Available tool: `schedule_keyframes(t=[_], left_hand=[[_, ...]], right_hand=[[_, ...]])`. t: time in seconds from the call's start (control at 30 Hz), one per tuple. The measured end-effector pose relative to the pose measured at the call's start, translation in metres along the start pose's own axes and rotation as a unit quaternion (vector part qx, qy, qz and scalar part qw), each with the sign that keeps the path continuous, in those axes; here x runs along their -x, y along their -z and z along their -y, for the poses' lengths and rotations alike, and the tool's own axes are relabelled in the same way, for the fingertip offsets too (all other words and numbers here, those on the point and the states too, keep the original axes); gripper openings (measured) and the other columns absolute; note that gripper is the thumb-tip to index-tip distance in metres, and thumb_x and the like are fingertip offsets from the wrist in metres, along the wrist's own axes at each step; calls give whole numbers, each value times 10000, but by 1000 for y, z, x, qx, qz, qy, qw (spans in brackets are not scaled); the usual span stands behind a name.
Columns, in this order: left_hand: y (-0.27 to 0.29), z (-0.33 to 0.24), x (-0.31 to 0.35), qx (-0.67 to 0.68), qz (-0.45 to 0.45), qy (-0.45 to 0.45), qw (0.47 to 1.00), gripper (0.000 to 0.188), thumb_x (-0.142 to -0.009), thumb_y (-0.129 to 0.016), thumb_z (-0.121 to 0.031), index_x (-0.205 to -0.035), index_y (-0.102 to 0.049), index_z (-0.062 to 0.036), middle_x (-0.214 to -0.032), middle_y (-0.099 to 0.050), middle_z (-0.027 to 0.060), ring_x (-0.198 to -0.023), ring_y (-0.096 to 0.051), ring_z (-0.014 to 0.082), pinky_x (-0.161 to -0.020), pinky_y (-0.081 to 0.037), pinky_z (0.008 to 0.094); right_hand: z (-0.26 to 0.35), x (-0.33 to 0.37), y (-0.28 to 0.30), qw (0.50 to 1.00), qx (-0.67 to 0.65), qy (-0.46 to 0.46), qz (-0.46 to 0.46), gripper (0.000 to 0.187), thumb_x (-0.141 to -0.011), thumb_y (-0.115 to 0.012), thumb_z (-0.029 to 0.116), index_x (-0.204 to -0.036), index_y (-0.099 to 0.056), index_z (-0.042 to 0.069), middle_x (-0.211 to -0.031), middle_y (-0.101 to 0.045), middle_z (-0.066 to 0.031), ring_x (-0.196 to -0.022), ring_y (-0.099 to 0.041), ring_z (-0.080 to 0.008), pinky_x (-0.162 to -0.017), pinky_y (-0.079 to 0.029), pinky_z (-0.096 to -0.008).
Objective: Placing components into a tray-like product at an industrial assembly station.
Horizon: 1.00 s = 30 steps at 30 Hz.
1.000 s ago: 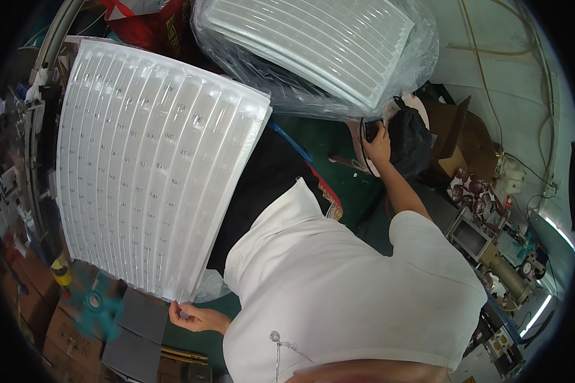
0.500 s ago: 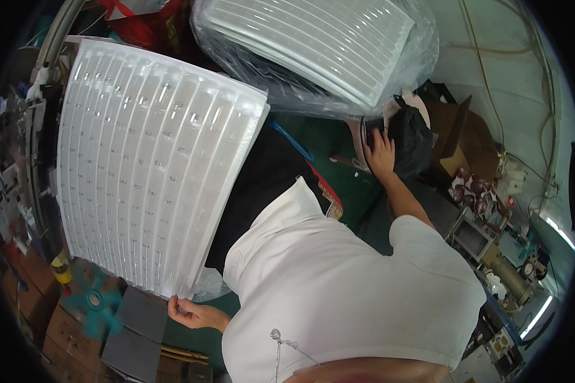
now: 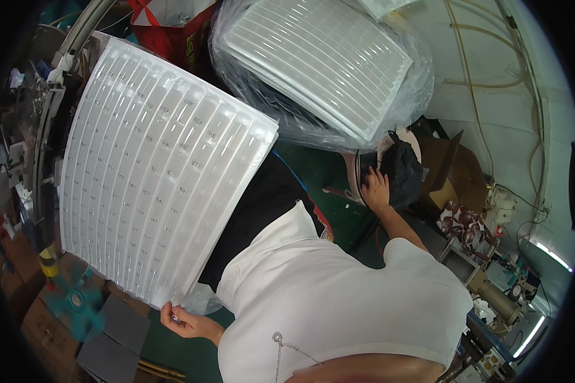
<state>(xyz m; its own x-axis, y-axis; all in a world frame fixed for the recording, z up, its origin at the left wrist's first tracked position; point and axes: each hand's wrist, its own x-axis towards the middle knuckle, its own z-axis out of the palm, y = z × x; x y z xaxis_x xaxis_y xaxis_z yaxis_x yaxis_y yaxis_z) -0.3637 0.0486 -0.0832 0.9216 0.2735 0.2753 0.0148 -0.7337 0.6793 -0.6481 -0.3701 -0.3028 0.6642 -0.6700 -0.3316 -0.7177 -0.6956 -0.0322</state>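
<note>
A large stack of white plastic trays, with long ribbed channels and rows of small dark marks, lies on my left. My left hand is at its near lower corner, fingers curled together. A tiny shiny bit shows at the fingertips, but what they hold is too small to name. Over on the right, my right hand reaches out with its fingers stretched and apart. It rests against a dark item beside a black drawstring bag, next to something pink. Part of that dark item is hidden by the hand.
More white trays sit in clear plastic wrap at the back. A red bag stands behind the left stack. At right are an open cardboard box and bench equipment. A teal fan is at lower left, near grey boxes.
The whole view has shifted and turned slightly. My left hand has come slightly away from the tray corner with fingers still curled. My right hand stays beside the black bag.
</note>
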Motion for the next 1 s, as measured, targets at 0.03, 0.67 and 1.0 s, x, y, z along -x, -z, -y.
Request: schedule_keyframes(t=[0.03,0.67,1.0], left_hand=[[-1,0,1,4,-9,16,1000,195,-905,-482,-94,-1048,-584,-8,-1034,-557,83,-884,-513,173,-753,-409,261],[-15,-10,2,39,6,40,998,180,-895,-484,-93,-1024,-580,-10,-959,-564,62,-742,-448,146,-700,-384,269],[-20,-23,0,42,2,49,998,179,-894,-497,-122,-1016,-568,-13,-943,-564,66,-736,-453,147,-703,-383,268]], right_hand=[[0,1,0,1000,0,5,-9,303,-794,-534,222,-1057,-519,74,-1375,-433,-109,-1282,-368,-316,-1065,-233,-517],[-2,12,-3,995,-44,-75,-50,204,-767,-551,145,-953,-514,72,-1300,-510,-111,-1191,-463,-294,-960,-381,-429],[2,8,3,984,-68,-74,-149,240,-747,-556,106,-984,-525,85,-1272,-517,-107,-1129,-496,-304,-915,-404,-411]])
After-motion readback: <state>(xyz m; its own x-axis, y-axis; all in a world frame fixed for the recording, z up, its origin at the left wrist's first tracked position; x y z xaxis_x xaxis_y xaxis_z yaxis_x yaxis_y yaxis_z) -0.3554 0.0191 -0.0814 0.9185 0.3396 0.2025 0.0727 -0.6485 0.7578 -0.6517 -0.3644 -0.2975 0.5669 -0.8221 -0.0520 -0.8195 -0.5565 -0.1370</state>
